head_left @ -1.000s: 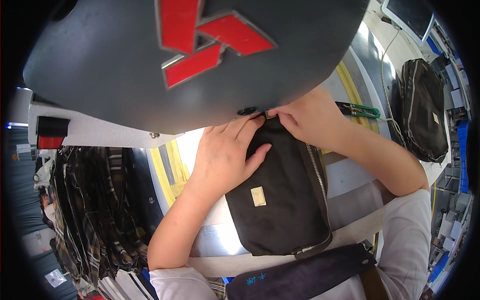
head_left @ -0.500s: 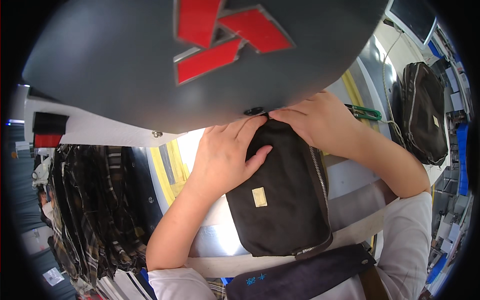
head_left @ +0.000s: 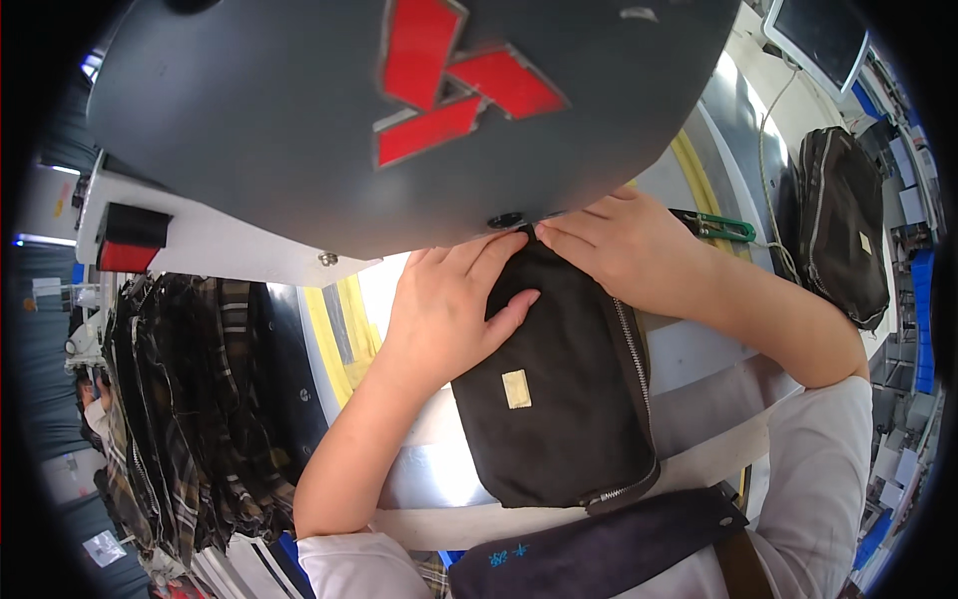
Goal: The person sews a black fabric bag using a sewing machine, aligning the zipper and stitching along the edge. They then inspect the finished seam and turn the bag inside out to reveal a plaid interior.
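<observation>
A dark zippered pouch (head_left: 559, 419) with a small cream label lies under the grey head of a sewing machine (head_left: 299, 130). Flat on the pouch's far left part rests my left hand (head_left: 449, 309), its fingers stretched toward the machine and its thumb spread apart. My right hand (head_left: 639, 245) has its fingers bent together at the pouch's far right edge, gripping the fabric there. The fingertips of both hands nearly meet below the machine head. The needle area is hidden behind the head. A metal zipper (head_left: 634, 364) runs down the pouch's right side.
Green-handled thread snips (head_left: 726, 229) lie beyond my right wrist. A second dark pouch (head_left: 843, 225) sits at the far right, near a white-framed screen (head_left: 820, 40). Plaid and dark zippered pieces (head_left: 200, 409) hang in a pile at the left. Yellow strips (head_left: 344, 344) mark the table.
The view has turned slightly, so the machine head appears shifted. My hands keep nearly the same place on the pouch, with only a small shift.
</observation>
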Demonstrator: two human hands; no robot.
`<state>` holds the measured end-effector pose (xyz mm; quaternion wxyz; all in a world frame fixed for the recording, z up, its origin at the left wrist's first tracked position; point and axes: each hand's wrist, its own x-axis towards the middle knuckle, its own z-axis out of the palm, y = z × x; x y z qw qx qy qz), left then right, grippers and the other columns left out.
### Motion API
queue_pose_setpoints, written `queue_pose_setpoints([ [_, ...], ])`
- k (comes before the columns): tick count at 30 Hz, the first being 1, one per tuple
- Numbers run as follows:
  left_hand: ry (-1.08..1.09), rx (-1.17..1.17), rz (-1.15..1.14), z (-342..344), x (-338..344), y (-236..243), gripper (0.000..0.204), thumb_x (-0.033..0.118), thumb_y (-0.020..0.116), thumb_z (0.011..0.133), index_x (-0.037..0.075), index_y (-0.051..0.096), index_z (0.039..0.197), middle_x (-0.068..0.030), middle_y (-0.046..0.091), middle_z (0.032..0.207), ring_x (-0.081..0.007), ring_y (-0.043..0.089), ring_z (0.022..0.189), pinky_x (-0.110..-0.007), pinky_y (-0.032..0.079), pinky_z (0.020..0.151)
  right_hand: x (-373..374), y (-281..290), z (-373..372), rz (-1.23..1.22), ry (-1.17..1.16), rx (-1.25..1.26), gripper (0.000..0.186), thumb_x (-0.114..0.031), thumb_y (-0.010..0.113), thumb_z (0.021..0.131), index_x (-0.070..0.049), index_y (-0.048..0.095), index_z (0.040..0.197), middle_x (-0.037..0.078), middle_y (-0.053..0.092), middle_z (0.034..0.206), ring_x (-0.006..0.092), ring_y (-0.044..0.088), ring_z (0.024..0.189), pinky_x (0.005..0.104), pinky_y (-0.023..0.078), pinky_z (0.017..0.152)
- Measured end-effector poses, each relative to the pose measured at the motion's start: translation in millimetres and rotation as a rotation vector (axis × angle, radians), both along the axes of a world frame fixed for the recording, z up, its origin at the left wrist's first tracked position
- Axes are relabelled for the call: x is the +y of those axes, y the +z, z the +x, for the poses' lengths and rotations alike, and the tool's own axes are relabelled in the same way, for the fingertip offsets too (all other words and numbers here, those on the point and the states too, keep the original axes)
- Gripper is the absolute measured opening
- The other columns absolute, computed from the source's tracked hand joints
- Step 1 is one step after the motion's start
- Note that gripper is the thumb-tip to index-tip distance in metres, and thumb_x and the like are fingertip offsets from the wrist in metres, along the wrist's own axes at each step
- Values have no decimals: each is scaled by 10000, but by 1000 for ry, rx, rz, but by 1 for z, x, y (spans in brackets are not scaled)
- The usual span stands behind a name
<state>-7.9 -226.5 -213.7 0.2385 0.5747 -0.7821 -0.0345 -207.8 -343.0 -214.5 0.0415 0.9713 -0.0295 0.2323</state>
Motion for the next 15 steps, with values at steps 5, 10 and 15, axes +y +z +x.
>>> queue_pose_setpoints([
  [5,-7,-1,8,0,1,2,450,190,774,720,57,636,1127,-73,628,1198,-272,620,1048,-389,482,880,0,1,0,-15,13,-6,274,-112,609,770,32,636,1002,86,639,1000,205,614,946,319,502,875],
  [10,-13,2,7,1,1,2,451,188,775,716,54,637,1124,-76,632,1193,-274,624,1045,-388,485,879,-1,2,1,-13,28,-9,270,-116,605,772,29,632,999,83,636,991,207,610,947,321,499,880],
  [15,-25,16,15,2,0,1,449,182,775,714,44,636,1119,-81,632,1190,-283,627,1037,-386,492,880,-3,2,0,-18,38,14,258,-117,604,770,21,630,987,83,638,1008,208,607,970,322,497,890],
])
